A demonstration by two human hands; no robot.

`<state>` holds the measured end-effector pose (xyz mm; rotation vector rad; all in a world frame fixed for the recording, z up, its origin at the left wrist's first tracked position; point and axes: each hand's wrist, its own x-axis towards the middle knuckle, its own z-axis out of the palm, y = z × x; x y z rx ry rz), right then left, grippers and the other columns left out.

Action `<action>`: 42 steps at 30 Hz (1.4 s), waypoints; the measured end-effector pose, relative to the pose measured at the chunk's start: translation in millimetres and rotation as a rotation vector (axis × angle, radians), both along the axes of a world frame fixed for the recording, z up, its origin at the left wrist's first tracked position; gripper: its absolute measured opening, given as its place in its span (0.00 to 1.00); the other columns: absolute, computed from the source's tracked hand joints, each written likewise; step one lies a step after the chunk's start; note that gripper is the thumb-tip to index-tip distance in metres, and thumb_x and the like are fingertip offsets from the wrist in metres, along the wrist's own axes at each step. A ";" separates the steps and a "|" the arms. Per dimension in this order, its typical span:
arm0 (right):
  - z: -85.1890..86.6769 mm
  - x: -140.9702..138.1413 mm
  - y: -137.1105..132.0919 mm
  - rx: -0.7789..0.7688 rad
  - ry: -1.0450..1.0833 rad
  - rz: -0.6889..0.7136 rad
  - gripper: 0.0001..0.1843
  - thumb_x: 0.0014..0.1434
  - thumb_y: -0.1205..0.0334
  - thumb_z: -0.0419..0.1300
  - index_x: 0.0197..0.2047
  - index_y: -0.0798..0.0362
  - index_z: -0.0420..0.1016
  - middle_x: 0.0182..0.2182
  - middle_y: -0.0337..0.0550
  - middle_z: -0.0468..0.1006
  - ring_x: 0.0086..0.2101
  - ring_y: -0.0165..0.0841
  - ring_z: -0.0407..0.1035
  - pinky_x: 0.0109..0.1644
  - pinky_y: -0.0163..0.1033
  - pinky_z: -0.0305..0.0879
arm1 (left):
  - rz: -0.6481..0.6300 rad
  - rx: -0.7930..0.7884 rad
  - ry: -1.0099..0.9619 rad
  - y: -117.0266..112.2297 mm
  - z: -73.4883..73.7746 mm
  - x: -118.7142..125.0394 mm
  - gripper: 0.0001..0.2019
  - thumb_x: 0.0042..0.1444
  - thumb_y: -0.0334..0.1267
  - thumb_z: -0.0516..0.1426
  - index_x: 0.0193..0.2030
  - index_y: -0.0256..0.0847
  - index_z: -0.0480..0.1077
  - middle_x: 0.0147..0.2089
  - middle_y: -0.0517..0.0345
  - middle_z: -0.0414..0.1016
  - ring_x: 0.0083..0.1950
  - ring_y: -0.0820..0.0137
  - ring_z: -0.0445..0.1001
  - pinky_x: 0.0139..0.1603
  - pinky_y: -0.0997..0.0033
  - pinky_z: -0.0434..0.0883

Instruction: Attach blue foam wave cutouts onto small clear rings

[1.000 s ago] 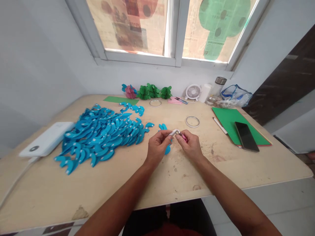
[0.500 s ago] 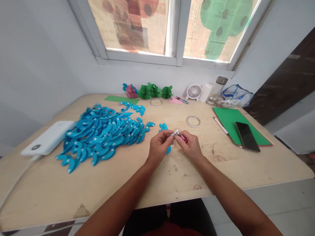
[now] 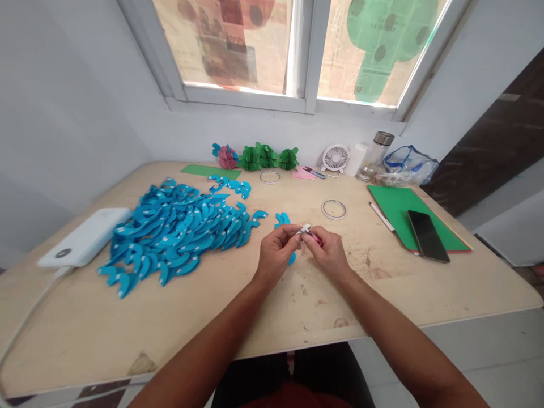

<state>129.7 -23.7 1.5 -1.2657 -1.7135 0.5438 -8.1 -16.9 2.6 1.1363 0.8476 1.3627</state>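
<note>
My left hand (image 3: 275, 253) and my right hand (image 3: 328, 253) meet over the middle of the wooden table (image 3: 263, 306), fingertips together. The left hand pinches a blue paper cut-out (image 3: 284, 220) whose tips show above and below the fingers. In the right hand is a small pink tool (image 3: 316, 239), and a bit of white strip (image 3: 304, 229) sits between the two hands. A big heap of blue curved cut-outs (image 3: 178, 226) with white tabs lies to the left of the hands.
A white power bank (image 3: 83, 237) with a cable lies far left. Two tape rings (image 3: 334, 209) (image 3: 269, 177) lie behind the hands. At the right, a black phone (image 3: 427, 228) rests on green sheets (image 3: 397, 207). Along the wall stand green paper ornaments (image 3: 266, 157), a small fan (image 3: 335, 158) and a jar (image 3: 375, 154).
Both hands stay together at the same spot, with only slight finger movement. The view has shifted a little.
</note>
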 end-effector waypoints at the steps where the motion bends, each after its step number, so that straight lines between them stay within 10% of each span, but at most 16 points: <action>1: 0.1 -0.1 0.1 0.000 0.001 0.001 0.15 0.59 0.52 0.53 0.31 0.54 0.71 0.19 0.33 0.62 0.22 0.26 0.56 0.27 0.32 0.51 | -0.002 -0.001 -0.004 0.0 0.0 0.1 0.09 0.46 0.38 0.63 0.35 0.38 0.75 0.32 0.56 0.77 0.30 0.73 0.72 0.33 0.73 0.70; 42: -0.2 1.4 2.4 -0.031 0.008 -0.085 0.17 0.56 0.49 0.55 0.25 0.54 0.66 0.17 0.32 0.58 0.20 0.25 0.53 0.25 0.32 0.49 | 0.032 -0.018 0.033 2.8 -1.2 -1.0 0.11 0.45 0.40 0.64 0.35 0.38 0.75 0.33 0.55 0.78 0.30 0.73 0.72 0.32 0.73 0.71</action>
